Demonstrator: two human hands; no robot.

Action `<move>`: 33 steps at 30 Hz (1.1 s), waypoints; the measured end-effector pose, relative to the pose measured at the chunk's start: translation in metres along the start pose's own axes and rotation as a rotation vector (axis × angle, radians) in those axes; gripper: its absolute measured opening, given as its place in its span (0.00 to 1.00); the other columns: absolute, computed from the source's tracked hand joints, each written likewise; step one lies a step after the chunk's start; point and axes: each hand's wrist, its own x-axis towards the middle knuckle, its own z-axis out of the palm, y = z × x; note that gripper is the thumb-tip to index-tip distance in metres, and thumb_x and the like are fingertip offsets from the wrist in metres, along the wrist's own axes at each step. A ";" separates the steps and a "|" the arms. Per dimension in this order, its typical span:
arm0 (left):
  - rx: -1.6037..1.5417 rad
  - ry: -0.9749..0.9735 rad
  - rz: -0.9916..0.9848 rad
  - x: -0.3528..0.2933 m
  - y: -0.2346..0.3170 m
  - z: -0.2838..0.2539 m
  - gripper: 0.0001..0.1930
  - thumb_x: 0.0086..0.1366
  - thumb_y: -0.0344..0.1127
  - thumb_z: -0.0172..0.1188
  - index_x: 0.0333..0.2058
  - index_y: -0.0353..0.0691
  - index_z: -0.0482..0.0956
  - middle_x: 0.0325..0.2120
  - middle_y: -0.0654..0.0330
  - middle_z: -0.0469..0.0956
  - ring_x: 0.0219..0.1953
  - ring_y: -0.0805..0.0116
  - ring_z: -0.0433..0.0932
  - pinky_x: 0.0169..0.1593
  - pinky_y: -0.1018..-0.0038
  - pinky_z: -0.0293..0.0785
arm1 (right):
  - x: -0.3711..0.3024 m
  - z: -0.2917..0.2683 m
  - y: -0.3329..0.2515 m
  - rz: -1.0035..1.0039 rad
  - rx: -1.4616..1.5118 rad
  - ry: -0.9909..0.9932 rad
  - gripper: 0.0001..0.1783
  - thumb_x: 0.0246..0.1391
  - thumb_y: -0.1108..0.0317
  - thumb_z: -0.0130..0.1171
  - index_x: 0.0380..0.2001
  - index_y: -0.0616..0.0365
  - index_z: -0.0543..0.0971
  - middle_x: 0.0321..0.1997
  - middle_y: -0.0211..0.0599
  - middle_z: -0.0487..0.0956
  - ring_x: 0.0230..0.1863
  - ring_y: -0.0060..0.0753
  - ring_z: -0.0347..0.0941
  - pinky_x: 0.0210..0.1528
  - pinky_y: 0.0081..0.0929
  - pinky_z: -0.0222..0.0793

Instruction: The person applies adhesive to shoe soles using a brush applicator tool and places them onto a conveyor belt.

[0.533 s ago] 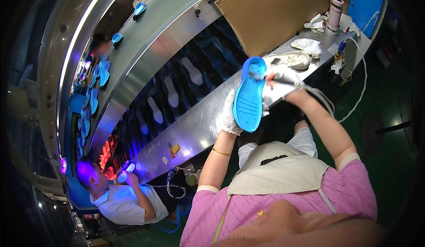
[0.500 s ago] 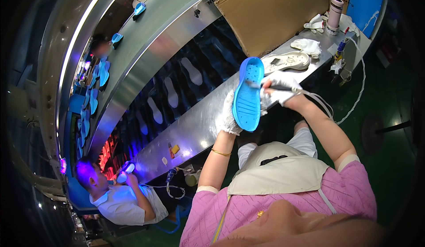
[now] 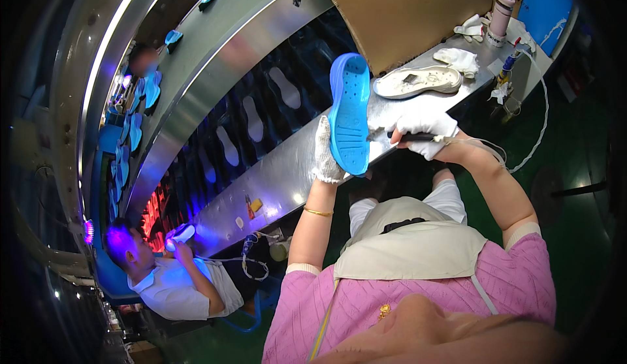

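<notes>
A bright blue shoe sole (image 3: 353, 112) stands nearly upright in front of me. Its inner face, with small holes and ridges, is turned my way. My left hand (image 3: 325, 156), in a white knit glove, is closed on its lower left side. In a white glove with bare fingertips, my right hand (image 3: 428, 132) grips the black handle of a brush (image 3: 408, 137) with a pale tube trailing past the wrist. The blurred brush tip is close to the sole's lower right edge; whether it touches, I cannot make out.
On the metal bench (image 3: 281, 171) lie a white shoe upper (image 3: 418, 82) and white gloves (image 3: 457, 60). Behind stand a cardboard sheet (image 3: 405, 18) and a pink bottle (image 3: 501, 13). Blue soles (image 3: 151, 88) ride a conveyor (image 3: 251, 11) at left. A co-worker (image 3: 176, 279) sits lower left.
The sole has moved left and a little up with my left hand. My right hand and the brush have shifted from the sole's upper part down to its lower right edge.
</notes>
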 end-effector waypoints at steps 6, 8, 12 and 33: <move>-0.203 -0.134 0.013 0.001 0.001 0.002 0.40 0.68 0.67 0.41 0.62 0.35 0.66 0.53 0.45 0.75 0.50 0.46 0.78 0.57 0.54 0.73 | 0.003 0.015 -0.016 -0.129 -0.036 -0.105 0.12 0.40 0.83 0.65 0.29 0.56 0.77 0.32 0.35 0.79 0.37 0.38 0.78 0.42 0.30 0.74; -0.195 -0.126 0.016 0.001 0.004 0.000 0.42 0.67 0.68 0.39 0.63 0.34 0.64 0.52 0.41 0.75 0.51 0.42 0.77 0.59 0.51 0.71 | 0.001 0.014 -0.017 -0.060 0.095 -0.162 0.12 0.43 0.82 0.65 0.31 0.56 0.79 0.32 0.33 0.81 0.36 0.32 0.79 0.42 0.27 0.73; -0.251 -0.143 0.047 -0.003 0.002 -0.002 0.41 0.67 0.68 0.38 0.62 0.35 0.65 0.52 0.45 0.76 0.51 0.45 0.77 0.59 0.52 0.71 | 0.002 0.008 -0.013 0.401 0.504 -0.090 0.07 0.51 0.76 0.67 0.35 0.58 0.81 0.34 0.28 0.81 0.37 0.19 0.75 0.43 0.21 0.71; -0.237 -0.282 0.029 -0.031 -0.010 0.022 0.42 0.69 0.67 0.37 0.67 0.37 0.55 0.61 0.42 0.67 0.59 0.45 0.71 0.64 0.52 0.66 | 0.053 -0.006 -0.009 -0.033 0.099 0.608 0.08 0.51 0.79 0.66 0.35 0.60 0.78 0.33 0.29 0.80 0.35 0.16 0.75 0.41 0.16 0.72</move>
